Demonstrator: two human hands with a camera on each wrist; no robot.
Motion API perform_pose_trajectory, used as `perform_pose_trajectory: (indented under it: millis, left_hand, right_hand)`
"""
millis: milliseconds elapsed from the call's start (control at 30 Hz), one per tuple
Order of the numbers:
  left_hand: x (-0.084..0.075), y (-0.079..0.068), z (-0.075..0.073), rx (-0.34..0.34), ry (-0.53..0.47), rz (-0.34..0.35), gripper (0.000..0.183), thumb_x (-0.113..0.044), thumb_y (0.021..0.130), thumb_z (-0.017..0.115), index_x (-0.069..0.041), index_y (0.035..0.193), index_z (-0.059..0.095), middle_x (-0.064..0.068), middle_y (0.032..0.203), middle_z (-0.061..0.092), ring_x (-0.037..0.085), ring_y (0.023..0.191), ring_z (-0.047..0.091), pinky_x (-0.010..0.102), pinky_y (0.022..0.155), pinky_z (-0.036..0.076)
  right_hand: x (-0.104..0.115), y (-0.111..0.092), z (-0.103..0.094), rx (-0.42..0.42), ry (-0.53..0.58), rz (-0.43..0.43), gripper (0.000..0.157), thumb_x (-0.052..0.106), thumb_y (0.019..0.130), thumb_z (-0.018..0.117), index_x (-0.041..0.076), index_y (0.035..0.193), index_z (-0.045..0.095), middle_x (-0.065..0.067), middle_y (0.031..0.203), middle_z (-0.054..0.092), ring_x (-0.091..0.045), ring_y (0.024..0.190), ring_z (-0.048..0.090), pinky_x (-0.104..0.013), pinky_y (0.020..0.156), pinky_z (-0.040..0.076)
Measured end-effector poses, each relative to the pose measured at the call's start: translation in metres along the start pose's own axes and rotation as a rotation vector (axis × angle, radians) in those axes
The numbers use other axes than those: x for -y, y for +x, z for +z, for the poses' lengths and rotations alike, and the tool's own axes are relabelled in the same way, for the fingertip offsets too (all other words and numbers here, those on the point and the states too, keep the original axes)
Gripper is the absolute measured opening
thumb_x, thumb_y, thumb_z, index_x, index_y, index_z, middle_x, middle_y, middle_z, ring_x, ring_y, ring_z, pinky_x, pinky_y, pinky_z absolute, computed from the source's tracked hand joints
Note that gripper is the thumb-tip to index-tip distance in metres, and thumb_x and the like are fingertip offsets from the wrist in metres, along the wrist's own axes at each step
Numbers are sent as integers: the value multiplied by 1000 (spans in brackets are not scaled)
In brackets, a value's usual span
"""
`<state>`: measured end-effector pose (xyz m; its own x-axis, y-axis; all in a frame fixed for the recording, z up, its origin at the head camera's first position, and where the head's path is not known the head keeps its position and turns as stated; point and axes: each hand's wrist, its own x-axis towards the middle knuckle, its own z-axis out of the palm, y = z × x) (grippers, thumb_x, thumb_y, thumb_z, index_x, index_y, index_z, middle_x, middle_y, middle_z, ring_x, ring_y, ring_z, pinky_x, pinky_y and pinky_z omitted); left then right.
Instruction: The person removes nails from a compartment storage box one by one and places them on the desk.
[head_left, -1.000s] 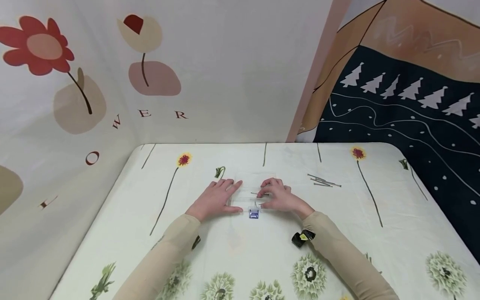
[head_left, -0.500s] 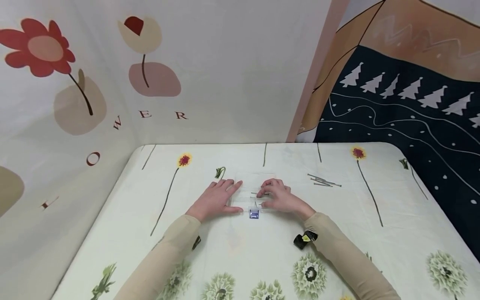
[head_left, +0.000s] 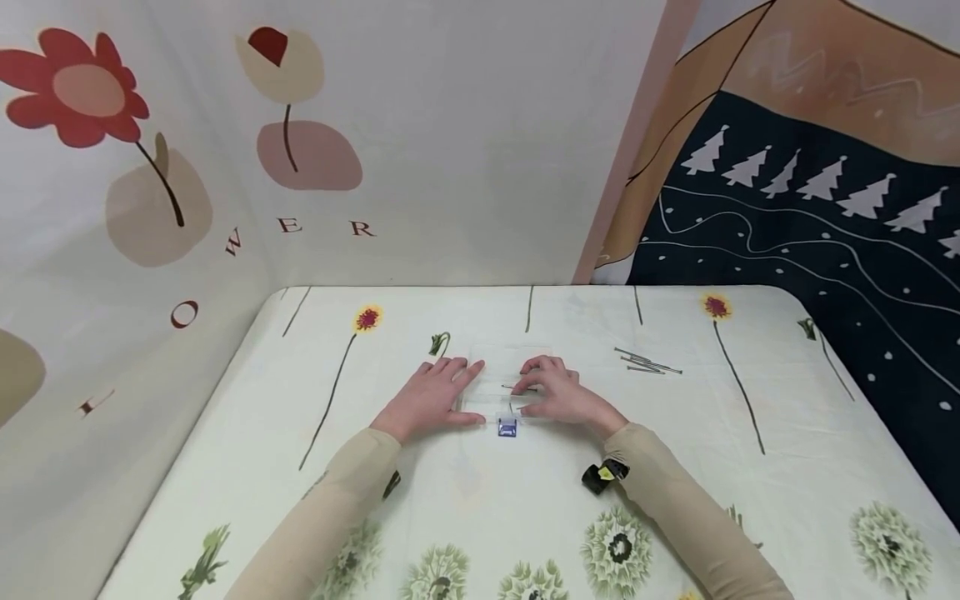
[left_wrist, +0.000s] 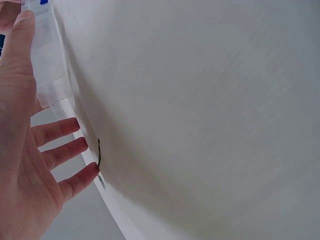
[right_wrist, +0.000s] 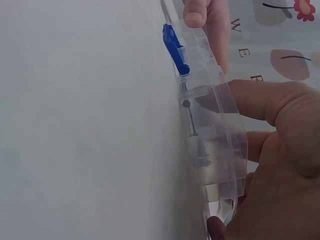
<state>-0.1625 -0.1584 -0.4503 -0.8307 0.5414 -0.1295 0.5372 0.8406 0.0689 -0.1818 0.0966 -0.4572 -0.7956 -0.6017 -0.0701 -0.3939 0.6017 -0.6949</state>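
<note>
A clear plastic compartment box (head_left: 491, 406) lies on the table, its lid (head_left: 510, 357) opened out at the back and a blue latch (head_left: 507, 427) at its front edge. My left hand (head_left: 431, 396) rests against the left side, thumb at the near edge and fingers spread; the left wrist view shows three fingers extended beyond the box (left_wrist: 47, 55). My right hand (head_left: 558, 393) bends its fingers over the right part of the box. A nail (right_wrist: 190, 117) shows through the front wall near the right thumb. Whether the right fingertips pinch a nail is hidden.
Several loose nails (head_left: 648, 362) lie in a small bunch to the right of the box. The table wears a white flowered cloth (head_left: 450, 492). Printed curtains (head_left: 480, 167) hang at the back and sides.
Both hands and the box keep nearly the same place. Only a slight shift of the head view shows, and the loose nails have not moved.
</note>
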Motion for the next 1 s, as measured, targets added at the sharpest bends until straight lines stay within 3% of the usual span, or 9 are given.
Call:
perform_pose_trajectory:
  millis: [233,500,700,1000]
  left_hand:
    - [2,0,0,-3,3,4,92,-72,84,52,-16,153,29,12,144,41,30,131,37,52,107,27]
    - [2,0,-1,-1,-2,1,92,-72,84,52,-16,154,28,12,145,40,30,132,37,52,106,28]
    - [1,0,0,1,-15,-1,93,-72,84,52,-15,154,28,12,145,40,30,132,37,53,105,29]
    - [0,-2,-2,-26,-26,12,91,-70,85,53,-14,153,30,13,144,42,31,131,38,53,105,30]
  right_hand:
    - [2,0,2,0,-36,-2,12,14,78,76,14,89,70,-9,125,46,-36,123,30,-59,94,21]
    - [1,-1,0,-62,59,15,10,19,86,71,11,90,75,-8,122,50,-35,122,34,-61,98,19]
    - [0,0,3,-110,111,42,7,17,85,73,11,85,77,-6,118,54,-34,121,38,-61,100,19]
    - [-5,3,5,-163,162,-26,4,11,81,77,7,82,78,-10,110,61,-34,111,48,-53,101,28]
